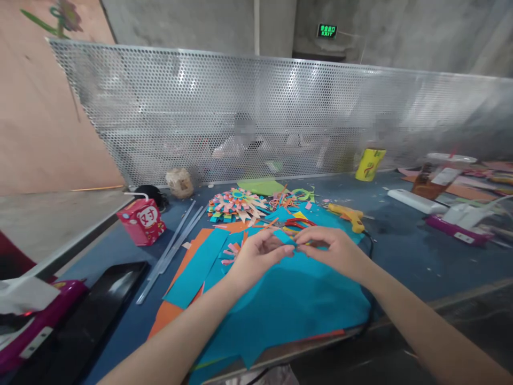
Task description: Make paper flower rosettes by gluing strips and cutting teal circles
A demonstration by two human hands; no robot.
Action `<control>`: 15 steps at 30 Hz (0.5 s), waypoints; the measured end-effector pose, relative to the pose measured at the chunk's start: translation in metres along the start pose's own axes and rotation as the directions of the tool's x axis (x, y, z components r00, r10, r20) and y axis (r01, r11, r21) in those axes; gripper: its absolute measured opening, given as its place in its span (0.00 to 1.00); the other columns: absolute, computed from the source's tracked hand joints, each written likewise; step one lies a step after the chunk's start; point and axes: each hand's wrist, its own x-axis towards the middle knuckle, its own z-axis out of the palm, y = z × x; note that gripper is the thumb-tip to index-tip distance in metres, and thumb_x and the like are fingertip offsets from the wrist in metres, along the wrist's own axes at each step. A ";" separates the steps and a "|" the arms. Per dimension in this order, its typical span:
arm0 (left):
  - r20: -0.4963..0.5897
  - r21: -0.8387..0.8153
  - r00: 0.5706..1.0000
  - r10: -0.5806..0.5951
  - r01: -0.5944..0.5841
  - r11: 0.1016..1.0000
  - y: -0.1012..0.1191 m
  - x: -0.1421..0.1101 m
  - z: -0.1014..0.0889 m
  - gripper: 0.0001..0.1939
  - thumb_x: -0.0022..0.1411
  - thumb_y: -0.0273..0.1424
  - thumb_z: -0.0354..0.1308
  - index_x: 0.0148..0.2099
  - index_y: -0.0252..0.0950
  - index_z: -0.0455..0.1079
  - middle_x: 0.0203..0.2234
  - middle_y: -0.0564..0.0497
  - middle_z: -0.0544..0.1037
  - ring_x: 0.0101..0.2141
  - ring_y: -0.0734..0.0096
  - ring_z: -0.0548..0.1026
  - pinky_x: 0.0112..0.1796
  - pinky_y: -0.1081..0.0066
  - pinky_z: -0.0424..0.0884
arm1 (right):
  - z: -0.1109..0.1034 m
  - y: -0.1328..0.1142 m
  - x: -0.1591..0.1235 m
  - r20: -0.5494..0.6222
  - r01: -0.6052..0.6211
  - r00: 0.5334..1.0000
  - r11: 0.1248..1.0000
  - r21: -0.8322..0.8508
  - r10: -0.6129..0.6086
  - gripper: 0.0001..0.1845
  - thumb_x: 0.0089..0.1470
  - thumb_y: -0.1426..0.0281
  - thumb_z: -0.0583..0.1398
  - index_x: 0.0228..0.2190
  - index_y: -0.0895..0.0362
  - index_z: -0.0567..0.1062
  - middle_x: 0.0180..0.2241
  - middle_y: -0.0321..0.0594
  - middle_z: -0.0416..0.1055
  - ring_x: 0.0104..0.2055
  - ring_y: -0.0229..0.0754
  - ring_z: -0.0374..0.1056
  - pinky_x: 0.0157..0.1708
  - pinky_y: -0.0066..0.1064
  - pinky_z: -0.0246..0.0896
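Both hands meet over a large blue sheet. My left hand is closed on a small blue strip, thumb and fingers pinching it. At the strip's right end, my right hand also pinches it with the fingertips. A small pink-and-blue fringed piece lies just left of my left hand. Farther left, a long blue rectangle rests on an orange sheet. Behind my hands are red-handled scissors, partly hidden, and a heap of multicoloured fringed pieces.
A yellow glue gun with a black cord lies right. Clear glue sticks, a pink drink carton and a black tablet-like device are left. A perforated metal screen closes the back. Right stand a yellow can and drink cup.
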 end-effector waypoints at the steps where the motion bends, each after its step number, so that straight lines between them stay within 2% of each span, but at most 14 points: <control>1: -0.013 0.051 1.000 -0.012 0.013 0.999 0.000 0.000 0.000 0.13 0.49 0.38 0.61 0.33 0.32 0.72 0.24 0.49 0.77 0.28 0.71 0.73 0.28 0.74 0.66 | 0.001 -0.001 0.000 0.000 0.003 1.000 1.000 -0.003 -0.003 0.05 0.48 0.71 0.59 0.26 0.55 0.76 0.31 0.38 0.74 0.34 0.39 0.70 0.31 0.28 0.66; 3: -0.020 0.115 0.999 -0.037 0.039 0.993 -0.001 0.000 -0.001 0.14 0.51 0.40 0.59 0.29 0.32 0.73 0.24 0.48 0.78 0.28 0.70 0.74 0.28 0.74 0.67 | 0.001 -0.003 -0.001 0.013 -0.009 1.000 1.000 0.015 0.009 0.04 0.48 0.71 0.60 0.24 0.55 0.75 0.28 0.37 0.74 0.28 0.36 0.70 0.27 0.25 0.66; 5: -0.007 0.122 0.998 -0.060 0.061 0.991 -0.003 0.000 0.000 0.15 0.51 0.41 0.58 0.29 0.32 0.74 0.24 0.47 0.79 0.28 0.69 0.76 0.27 0.74 0.67 | 0.001 -0.003 -0.003 0.017 0.010 1.000 1.000 -0.017 -0.010 0.05 0.48 0.71 0.60 0.24 0.55 0.76 0.25 0.35 0.74 0.24 0.35 0.69 0.24 0.24 0.65; 8: 0.016 0.102 0.998 -0.065 0.064 0.993 -0.004 0.000 0.002 0.15 0.51 0.41 0.58 0.29 0.32 0.73 0.25 0.46 0.79 0.29 0.67 0.77 0.25 0.76 0.66 | -0.001 -0.002 -0.009 -0.009 0.167 0.985 0.965 -0.201 -0.172 0.06 0.49 0.74 0.59 0.25 0.55 0.76 0.26 0.35 0.75 0.29 0.37 0.71 0.30 0.24 0.67; 11: 0.041 0.093 0.998 -0.056 0.052 0.994 -0.003 -0.002 0.001 0.14 0.51 0.40 0.59 0.28 0.32 0.74 0.24 0.47 0.79 0.28 0.68 0.76 0.25 0.76 0.66 | -0.005 0.000 -0.018 0.033 0.341 0.934 0.860 -0.379 -0.356 0.10 0.53 0.74 0.55 0.30 0.55 0.77 0.32 0.38 0.77 0.35 0.39 0.72 0.36 0.27 0.68; 13: 0.102 0.082 0.994 -0.036 0.027 0.996 -0.001 -0.004 -0.001 0.13 0.50 0.39 0.60 0.26 0.33 0.75 0.23 0.47 0.78 0.27 0.69 0.75 0.27 0.75 0.67 | -0.009 -0.001 -0.024 0.058 0.401 0.906 0.806 -0.435 -0.420 0.12 0.55 0.74 0.53 0.33 0.55 0.77 0.35 0.39 0.76 0.37 0.39 0.72 0.38 0.27 0.68; 15: 0.208 0.015 0.978 -0.009 0.006 1.000 0.002 -0.007 -0.001 0.10 0.49 0.36 0.62 0.25 0.33 0.76 0.25 0.47 0.79 0.29 0.68 0.76 0.32 0.72 0.69 | -0.015 -0.003 -0.030 0.048 0.414 0.895 0.786 -0.458 -0.444 0.14 0.56 0.76 0.52 0.35 0.55 0.77 0.35 0.38 0.76 0.37 0.37 0.72 0.38 0.24 0.68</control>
